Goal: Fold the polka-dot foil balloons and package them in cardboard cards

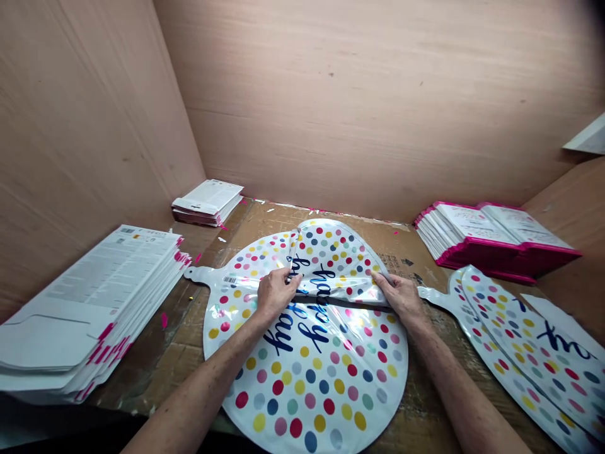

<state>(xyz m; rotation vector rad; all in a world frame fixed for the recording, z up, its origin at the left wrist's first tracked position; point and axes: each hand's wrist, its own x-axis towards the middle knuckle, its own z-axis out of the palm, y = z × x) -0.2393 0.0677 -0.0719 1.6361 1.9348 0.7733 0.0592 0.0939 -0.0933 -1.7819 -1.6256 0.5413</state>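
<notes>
A flat, round foil balloon with coloured dots and dark blue "happy birthday" lettering lies on the cardboard-covered table, its neck pointing left. A raised fold runs across its middle. My left hand pinches the fold near the lettering, left of centre. At the balloon's right edge, my right hand grips the same fold between thumb and fingers. The part beyond the fold bulges up toward the back wall.
More dotted balloons lie at the right. Stacked white printed sleeves stand at the left, a smaller stack behind them. Pink-edged packages sit at the back right. Wooden panels enclose the cardboard surface.
</notes>
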